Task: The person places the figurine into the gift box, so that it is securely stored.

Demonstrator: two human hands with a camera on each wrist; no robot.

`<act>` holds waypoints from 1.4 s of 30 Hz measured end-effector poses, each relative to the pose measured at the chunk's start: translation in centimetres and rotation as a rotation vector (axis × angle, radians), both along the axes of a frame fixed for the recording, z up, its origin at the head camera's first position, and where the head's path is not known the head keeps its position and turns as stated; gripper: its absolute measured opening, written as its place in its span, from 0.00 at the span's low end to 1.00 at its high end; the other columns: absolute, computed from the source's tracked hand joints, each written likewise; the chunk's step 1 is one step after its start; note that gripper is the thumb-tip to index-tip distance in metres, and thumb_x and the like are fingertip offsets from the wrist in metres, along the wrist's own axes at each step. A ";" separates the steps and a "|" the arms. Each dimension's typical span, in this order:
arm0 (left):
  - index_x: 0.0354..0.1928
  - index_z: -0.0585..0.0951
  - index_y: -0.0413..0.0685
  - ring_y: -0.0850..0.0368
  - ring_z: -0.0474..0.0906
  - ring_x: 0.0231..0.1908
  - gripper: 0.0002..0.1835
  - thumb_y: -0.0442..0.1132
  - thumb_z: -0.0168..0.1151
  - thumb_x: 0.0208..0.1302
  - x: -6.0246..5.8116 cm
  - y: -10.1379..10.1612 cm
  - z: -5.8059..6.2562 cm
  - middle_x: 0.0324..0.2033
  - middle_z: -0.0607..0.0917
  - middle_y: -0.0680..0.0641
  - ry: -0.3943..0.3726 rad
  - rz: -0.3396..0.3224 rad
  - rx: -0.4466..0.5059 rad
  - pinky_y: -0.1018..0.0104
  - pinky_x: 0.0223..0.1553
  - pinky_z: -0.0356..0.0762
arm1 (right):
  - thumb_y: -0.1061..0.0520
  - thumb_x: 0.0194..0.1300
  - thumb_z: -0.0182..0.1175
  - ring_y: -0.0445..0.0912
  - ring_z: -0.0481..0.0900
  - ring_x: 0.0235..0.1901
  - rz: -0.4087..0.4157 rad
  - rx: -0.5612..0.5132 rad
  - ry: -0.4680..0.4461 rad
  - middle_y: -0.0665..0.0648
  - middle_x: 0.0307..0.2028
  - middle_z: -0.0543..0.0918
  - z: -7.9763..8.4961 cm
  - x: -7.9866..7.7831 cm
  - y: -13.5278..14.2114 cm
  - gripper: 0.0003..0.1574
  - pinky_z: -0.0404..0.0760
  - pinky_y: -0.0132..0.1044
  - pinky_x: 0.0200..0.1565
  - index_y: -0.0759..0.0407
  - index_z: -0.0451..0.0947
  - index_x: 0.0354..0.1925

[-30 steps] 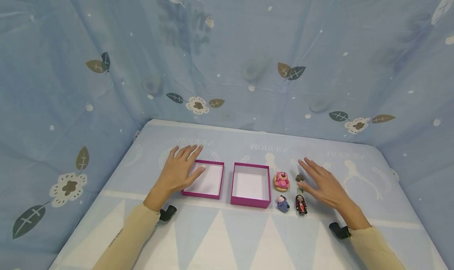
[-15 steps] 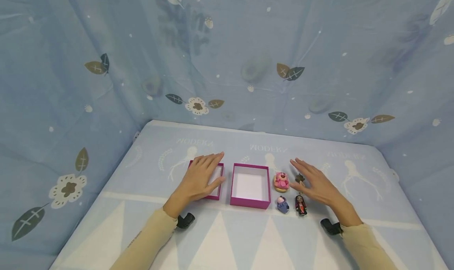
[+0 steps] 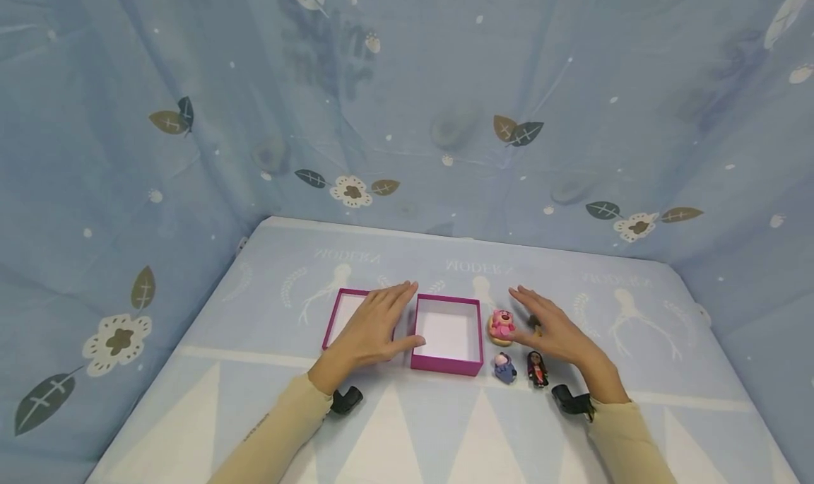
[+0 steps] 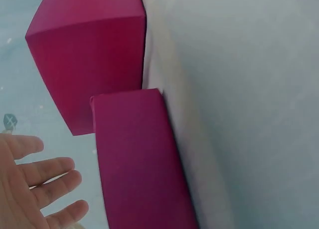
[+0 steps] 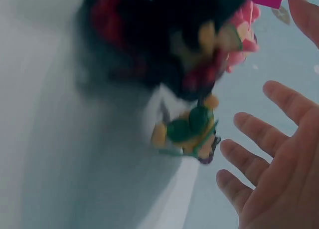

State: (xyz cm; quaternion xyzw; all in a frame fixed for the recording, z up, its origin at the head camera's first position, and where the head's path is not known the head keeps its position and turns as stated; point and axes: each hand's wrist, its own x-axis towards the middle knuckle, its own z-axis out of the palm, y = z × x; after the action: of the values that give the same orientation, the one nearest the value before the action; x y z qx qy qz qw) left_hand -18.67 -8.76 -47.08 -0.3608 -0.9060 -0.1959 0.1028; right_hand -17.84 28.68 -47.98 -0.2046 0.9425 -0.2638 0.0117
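Observation:
My left hand is held over the shallow magenta box lid, fingers extended, its thumb reaching toward the deeper magenta box. Both have white insides. My right hand, fingers spread, hovers over the figurines right of the box and grips nothing. Under its thumb side sits a pink bear figurine on a yellow ring. A small blue-grey figurine and a dark-haired doll in red and black lie nearer the front. A green-and-yellow figurine appears in the right wrist view, mostly hidden by my hand in the head view.
A light blue patterned cloth covers the table. Blue floral curtains hang close along the back and both sides. Black wrist cameras stick out below each hand.
My left hand has moved right, across the lid to the gap beside the box. My right hand has shifted left toward the bear. The boxes and figurines stay put.

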 end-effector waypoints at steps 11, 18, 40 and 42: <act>0.75 0.58 0.43 0.48 0.64 0.69 0.55 0.80 0.34 0.61 0.2 0.2 -0.8 0.72 0.66 0.45 -0.035 -0.006 -0.048 0.47 0.69 0.62 | 0.41 0.59 0.68 0.70 0.54 0.71 -0.042 0.020 0.011 0.68 0.72 0.59 -1.1 0.2 -0.8 0.50 0.55 0.72 0.65 0.56 0.61 0.72; 0.75 0.59 0.45 0.49 0.66 0.68 0.54 0.79 0.39 0.60 0.2 0.2 -0.8 0.70 0.68 0.47 -0.035 0.002 -0.068 0.48 0.69 0.63 | 0.38 0.57 0.68 0.70 0.52 0.71 -0.043 0.013 -0.010 0.68 0.73 0.59 -1.1 0.3 -1.0 0.50 0.54 0.74 0.64 0.55 0.65 0.71; 0.76 0.57 0.48 0.49 0.63 0.70 0.57 0.78 0.53 0.53 0.6 0.5 -0.6 0.70 0.68 0.47 -0.093 0.030 -0.170 0.49 0.71 0.59 | 0.46 0.55 0.72 0.70 0.54 0.70 -0.013 0.050 -0.033 0.71 0.71 0.61 -1.4 0.3 -1.0 0.44 0.57 0.73 0.63 0.57 0.70 0.67; 0.76 0.58 0.48 0.49 0.64 0.70 0.57 0.78 0.53 0.53 0.6 0.5 -0.6 0.70 0.69 0.46 -0.086 0.029 -0.167 0.49 0.71 0.60 | 0.47 0.55 0.72 0.70 0.53 0.71 -0.024 0.060 -0.059 0.70 0.71 0.60 -1.3 0.2 -1.0 0.45 0.57 0.72 0.64 0.55 0.69 0.68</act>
State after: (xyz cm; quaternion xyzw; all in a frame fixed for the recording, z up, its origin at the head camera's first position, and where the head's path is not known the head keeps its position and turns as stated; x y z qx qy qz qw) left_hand -18.10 -8.30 -47.68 -0.3460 -0.9280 -0.1335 0.0363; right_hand -17.62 27.64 -49.29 -0.1851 0.9516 -0.2416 0.0427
